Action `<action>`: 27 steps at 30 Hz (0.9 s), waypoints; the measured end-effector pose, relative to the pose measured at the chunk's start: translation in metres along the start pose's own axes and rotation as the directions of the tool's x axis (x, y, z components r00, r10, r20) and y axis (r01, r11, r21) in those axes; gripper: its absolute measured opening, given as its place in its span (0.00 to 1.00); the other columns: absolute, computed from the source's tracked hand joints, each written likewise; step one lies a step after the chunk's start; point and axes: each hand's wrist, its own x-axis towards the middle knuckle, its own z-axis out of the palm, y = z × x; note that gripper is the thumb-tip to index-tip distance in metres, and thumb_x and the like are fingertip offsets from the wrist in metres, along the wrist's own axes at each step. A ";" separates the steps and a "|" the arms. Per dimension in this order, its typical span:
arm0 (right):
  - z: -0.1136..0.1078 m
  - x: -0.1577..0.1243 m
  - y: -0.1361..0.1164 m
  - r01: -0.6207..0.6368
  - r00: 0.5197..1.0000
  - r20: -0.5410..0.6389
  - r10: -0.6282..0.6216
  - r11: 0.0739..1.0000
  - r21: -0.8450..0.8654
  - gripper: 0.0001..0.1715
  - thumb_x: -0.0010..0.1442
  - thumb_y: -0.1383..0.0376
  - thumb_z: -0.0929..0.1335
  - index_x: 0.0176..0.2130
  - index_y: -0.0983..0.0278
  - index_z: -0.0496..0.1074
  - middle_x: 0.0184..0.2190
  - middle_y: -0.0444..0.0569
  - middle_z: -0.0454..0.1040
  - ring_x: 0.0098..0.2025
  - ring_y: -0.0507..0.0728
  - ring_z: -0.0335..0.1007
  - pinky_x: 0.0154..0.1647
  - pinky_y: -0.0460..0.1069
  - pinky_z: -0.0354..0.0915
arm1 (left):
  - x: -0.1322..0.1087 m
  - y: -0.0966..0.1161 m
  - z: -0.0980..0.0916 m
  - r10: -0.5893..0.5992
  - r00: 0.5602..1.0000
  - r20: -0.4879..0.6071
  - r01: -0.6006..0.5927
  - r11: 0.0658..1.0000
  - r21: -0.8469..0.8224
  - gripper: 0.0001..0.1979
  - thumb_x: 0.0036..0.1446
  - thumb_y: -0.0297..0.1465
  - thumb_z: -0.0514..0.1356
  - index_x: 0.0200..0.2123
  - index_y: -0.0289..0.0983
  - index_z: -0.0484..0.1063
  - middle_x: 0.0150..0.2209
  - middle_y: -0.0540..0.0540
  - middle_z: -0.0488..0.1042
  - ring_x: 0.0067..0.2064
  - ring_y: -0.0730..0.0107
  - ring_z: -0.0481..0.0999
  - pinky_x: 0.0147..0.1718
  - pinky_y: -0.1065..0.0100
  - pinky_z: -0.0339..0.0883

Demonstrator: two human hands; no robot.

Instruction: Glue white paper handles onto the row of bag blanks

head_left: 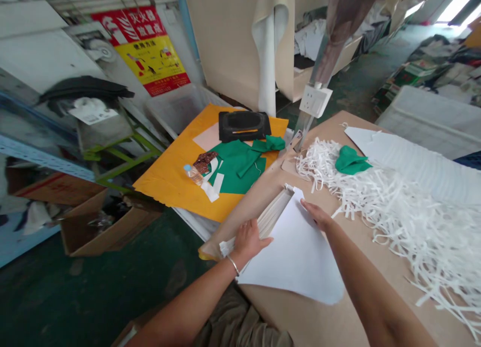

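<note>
Left hand (248, 239) at paper stack (296, 257) edge

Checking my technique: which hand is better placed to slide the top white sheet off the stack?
Probably right: the right hand lies flat on the top sheet, while the left hand grips the stack.

A heap of white strips (394, 207) lies across the bench (330, 324), with a green scrap (351, 160) on top. To the left, a yellow sheet (169, 179) carries green cloth (236, 170), a black tray (244, 125) and a bottle (193, 175). A socket (314, 100) stands behind.
</note>
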 end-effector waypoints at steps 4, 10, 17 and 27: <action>0.012 0.038 -0.017 -0.154 0.982 0.117 0.148 0.987 0.044 0.34 0.52 0.43 0.75 0.46 0.66 0.76 0.39 0.58 0.83 0.40 0.66 0.81 0.43 0.59 0.77 | 0.004 -0.004 -0.002 -0.005 1.000 0.026 0.005 1.000 -0.027 0.38 0.55 0.53 0.65 0.57 0.30 0.65 0.53 0.29 0.74 0.56 0.43 0.73 0.55 0.56 0.61; 0.007 0.039 -0.003 -0.173 0.972 0.185 0.146 0.975 0.140 0.32 0.51 0.49 0.77 0.49 0.65 0.74 0.41 0.56 0.83 0.38 0.62 0.82 0.43 0.57 0.78 | 0.020 -0.023 0.002 -0.048 0.987 0.152 0.073 0.984 -0.163 0.46 0.48 0.55 0.68 0.60 0.29 0.63 0.55 0.28 0.74 0.57 0.40 0.73 0.54 0.55 0.64; 0.001 0.044 -0.007 -0.202 0.959 0.240 0.153 0.959 0.197 0.32 0.50 0.54 0.79 0.49 0.65 0.74 0.43 0.56 0.83 0.39 0.61 0.82 0.43 0.55 0.78 | 0.073 -0.059 -0.005 0.112 0.913 0.391 0.148 0.805 -0.575 0.36 0.51 0.55 0.64 0.52 0.32 0.72 0.52 0.37 0.78 0.53 0.49 0.77 0.50 0.59 0.69; 0.004 0.066 -0.037 -0.277 0.943 0.232 0.240 0.950 0.146 0.29 0.51 0.52 0.78 0.47 0.64 0.76 0.41 0.52 0.84 0.39 0.61 0.82 0.44 0.55 0.78 | 0.082 -0.052 -0.007 0.266 0.857 0.441 0.123 0.726 -0.676 0.29 0.48 0.46 0.69 0.52 0.38 0.79 0.50 0.46 0.81 0.50 0.53 0.79 0.52 0.60 0.72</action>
